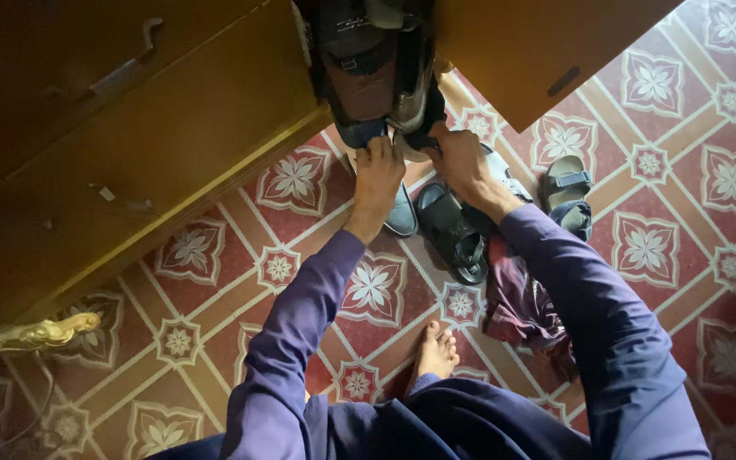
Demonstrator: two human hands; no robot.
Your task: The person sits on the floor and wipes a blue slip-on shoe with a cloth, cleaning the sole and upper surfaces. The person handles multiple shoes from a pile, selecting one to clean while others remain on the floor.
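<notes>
Both my hands reach into the bottom of an open wooden cabinet (172, 128) stuffed with footwear. My left hand (378, 170) grips the edge of a dark blue shoe (361, 132) at the lowest shelf. My right hand (457, 158) is closed on a dark shoe (426, 128) beside it. Above them sits a brown and black sandal (368, 68) wedged among other shoes. Purple sleeves cover both my arms.
On the patterned red tile floor (683, 221) lie a black sandal (453, 234), a grey shoe (402, 217), a grey-blue sandal (568, 192) and a crumpled maroon cloth (517, 307). The cabinet door (538, 51) hangs open at the right. My bare foot (436, 349) is below.
</notes>
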